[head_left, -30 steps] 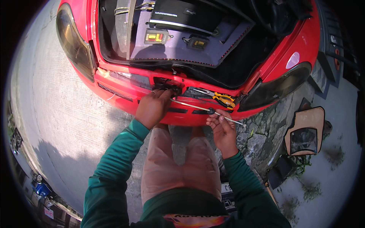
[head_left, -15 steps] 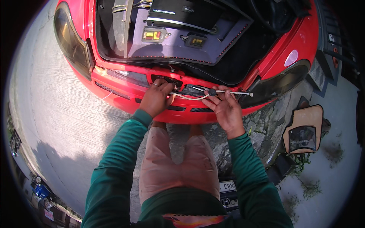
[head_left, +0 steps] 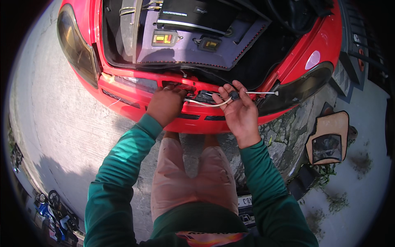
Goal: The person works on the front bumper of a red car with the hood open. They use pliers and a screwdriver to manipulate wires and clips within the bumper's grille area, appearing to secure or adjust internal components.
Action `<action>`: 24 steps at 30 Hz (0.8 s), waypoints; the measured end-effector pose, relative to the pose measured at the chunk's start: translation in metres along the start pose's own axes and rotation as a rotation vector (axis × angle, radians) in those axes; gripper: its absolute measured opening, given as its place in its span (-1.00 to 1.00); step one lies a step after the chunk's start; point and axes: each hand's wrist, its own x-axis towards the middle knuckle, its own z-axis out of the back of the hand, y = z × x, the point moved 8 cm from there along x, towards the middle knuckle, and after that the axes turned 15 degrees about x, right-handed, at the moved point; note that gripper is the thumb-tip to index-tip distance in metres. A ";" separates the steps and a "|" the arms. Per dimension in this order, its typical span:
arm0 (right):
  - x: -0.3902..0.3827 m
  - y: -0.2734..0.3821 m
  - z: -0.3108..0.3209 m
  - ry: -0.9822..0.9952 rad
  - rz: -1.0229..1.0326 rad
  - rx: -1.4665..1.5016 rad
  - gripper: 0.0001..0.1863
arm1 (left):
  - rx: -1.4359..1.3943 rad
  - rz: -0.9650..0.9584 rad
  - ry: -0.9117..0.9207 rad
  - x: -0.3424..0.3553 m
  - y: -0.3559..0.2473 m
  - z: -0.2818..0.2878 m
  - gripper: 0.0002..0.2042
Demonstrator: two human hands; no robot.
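Left hand (head_left: 166, 105) is curled at the red car's rear bumper (head_left: 135, 99), grip hidden; right hand (head_left: 238, 111) pinches a white cable tie (head_left: 214, 103).

Glossy red bumper (head_left: 135, 96), seemingly plastic cable (head_left: 205, 103)

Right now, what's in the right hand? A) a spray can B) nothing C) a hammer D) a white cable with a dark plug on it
D: the right hand is held palm up at the red car's rear edge, fingers pinching a dark plug on a white cable that curves over toward the left hand.
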 end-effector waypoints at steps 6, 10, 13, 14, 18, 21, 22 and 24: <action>0.020 -0.009 -0.012 0.130 -0.117 0.036 -0.67 | 0.040 -0.010 0.014 0.007 0.004 -0.002 -0.69; 0.035 -0.018 -0.014 0.181 -0.214 -0.086 -0.70 | 0.037 0.002 -0.032 0.009 0.007 -0.021 -0.66; 0.046 -0.011 -0.020 0.190 -0.214 -0.227 -0.71 | -0.046 0.000 -0.062 0.014 0.011 -0.025 -0.63; 0.049 -0.014 -0.023 0.192 -0.225 -0.256 -0.71 | -0.074 -0.003 -0.083 0.015 0.015 -0.029 -0.62; 0.057 -0.010 -0.025 0.169 -0.202 -0.400 -0.67 | -0.171 -0.003 -0.037 0.018 0.017 -0.027 -0.62; 0.055 -0.013 -0.033 0.183 -0.197 -0.490 -0.62 | -0.234 0.046 -0.047 0.018 0.027 -0.029 -0.62; 0.052 -0.016 -0.039 0.229 -0.193 -0.523 -0.62 | -0.248 0.044 -0.049 0.017 0.028 -0.030 -0.61; 0.046 -0.021 -0.051 0.321 -0.185 -0.589 -0.60 | -0.277 0.039 -0.054 0.016 0.030 -0.031 -0.60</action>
